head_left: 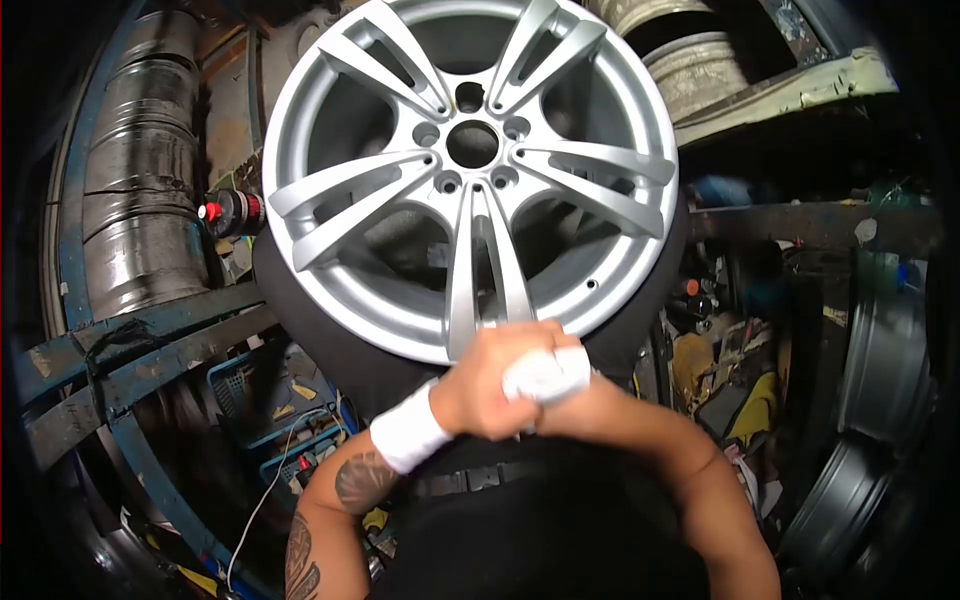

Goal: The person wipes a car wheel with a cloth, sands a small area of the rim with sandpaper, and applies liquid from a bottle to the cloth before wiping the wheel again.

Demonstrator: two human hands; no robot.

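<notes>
My two hands are pressed together at the near edge of a silver double-spoke alloy wheel rim, which lies face up in front of me. My left hand is closed, its fingers curled, with a white band round its wrist. Right against it is my right hand, its fingers mostly hidden. A bunched white wrap sits between the hands and the right forearm. What the fingers hold, if anything, I cannot tell. Under the rim shows a black tyre-like support.
Stacked metal rims stand on the left behind a blue steel frame. A red-capped dark bottle lies beside the rim. More wheels lean at right, below a shelf beam. A blue plastic basket sits lower left among clutter.
</notes>
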